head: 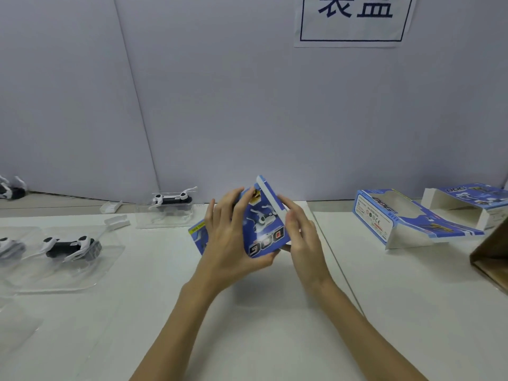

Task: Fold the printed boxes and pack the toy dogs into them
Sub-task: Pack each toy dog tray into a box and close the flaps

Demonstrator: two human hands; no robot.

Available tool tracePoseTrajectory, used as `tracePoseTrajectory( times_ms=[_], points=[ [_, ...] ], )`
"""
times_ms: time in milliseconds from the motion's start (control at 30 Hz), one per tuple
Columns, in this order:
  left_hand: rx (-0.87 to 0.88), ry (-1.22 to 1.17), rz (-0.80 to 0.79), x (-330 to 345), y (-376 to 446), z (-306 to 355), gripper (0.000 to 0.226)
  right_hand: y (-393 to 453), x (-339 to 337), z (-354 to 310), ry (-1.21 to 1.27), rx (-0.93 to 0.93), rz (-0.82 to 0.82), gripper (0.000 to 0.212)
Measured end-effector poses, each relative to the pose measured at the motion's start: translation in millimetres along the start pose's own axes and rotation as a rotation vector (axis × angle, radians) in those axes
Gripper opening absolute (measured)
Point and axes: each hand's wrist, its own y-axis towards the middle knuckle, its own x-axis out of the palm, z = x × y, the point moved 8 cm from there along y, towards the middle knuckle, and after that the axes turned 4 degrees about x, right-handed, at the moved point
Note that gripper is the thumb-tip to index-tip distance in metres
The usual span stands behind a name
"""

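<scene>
Above the white table (275, 339), both hands clamp a blue printed box (265, 232): left hand (229, 243) gripping its face, right hand (298, 235) pinching the edge. Toy dogs (70, 247) in clear trays lie left; folded boxes (406, 218) wait right.

white table (275, 325): toy dogs (72, 247) in clear trays (82, 276), printed boxes (406, 224).
</scene>
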Motion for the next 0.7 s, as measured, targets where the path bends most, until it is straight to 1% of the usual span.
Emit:
tracePoseTrajectory(
  times_ms=[67,133,200,333,400,500,700],
  points=[
    [0.012,-0.008,-0.057,-3.6,-0.4,-9.6,0.11,3.2,1.9,6.1,-0.036,0.029,-0.054,0.04],
    [0.075,0.042,-0.123,-1.0,-2.0,-11.7,0.107,5.7,-1.1,10.9,-0.042,0.043,-0.078,0.036],
    [0.143,0.102,-0.179,5.4,-3.6,-7.9,0.099,8.0,-6.6,17.8,-0.045,0.079,-0.06,0.033],
    [0.172,0.152,-0.239,15.1,-5.7,-2.7,0.083,10.1,-12.1,28.6,-0.019,0.117,-0.015,0.028],
    [0.17,0.187,-0.268,17.5,-6.8,-1.4,0.087,10.2,-12.5,26.3,0.004,0.107,-0.012,0.028],
    [0.167,0.27,-0.29,17.1,-7.1,1.9,0.098,7.5,-5.2,20.6,-0.023,0.087,-0.062,0.039],
    [0.127,0.379,-0.274,13.3,-3.5,7.5,0.089,4.2,1.5,19.3,-0.105,0.049,-0.094,0.046]
  ],
)
